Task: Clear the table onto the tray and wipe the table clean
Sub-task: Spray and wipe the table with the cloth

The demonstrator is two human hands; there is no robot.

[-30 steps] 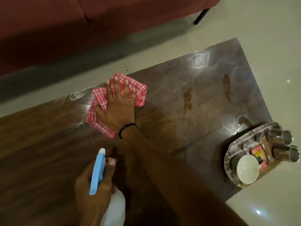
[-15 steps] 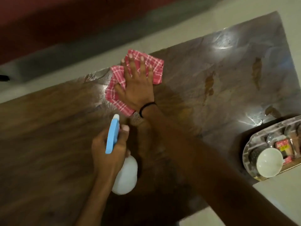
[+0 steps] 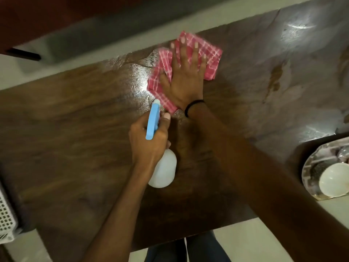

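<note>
My right hand (image 3: 186,78) lies flat, fingers straight and spread, pressing a folded red-and-white checked cloth (image 3: 211,57) onto the dark wooden table (image 3: 66,138) near its far edge. My left hand (image 3: 147,140) grips a white spray bottle (image 3: 163,169) with a blue trigger head, held just in front of the cloth with the nozzle pointing toward it. A wet sheen lies on the wood left of the cloth. Brown stains (image 3: 275,78) mark the table to the right. The metal tray (image 3: 309,167) at the right edge holds a white bowl (image 3: 334,182).
A white perforated basket (image 3: 5,218) sits at the table's left edge. A dark red sofa (image 3: 37,17) runs beyond the far edge, with pale floor between. My legs show below the near edge.
The view has shifted left, so the tray now sits at the frame's right edge. My right hand keeps pressing the cloth near the far edge. The bottle has come closer to the cloth.
</note>
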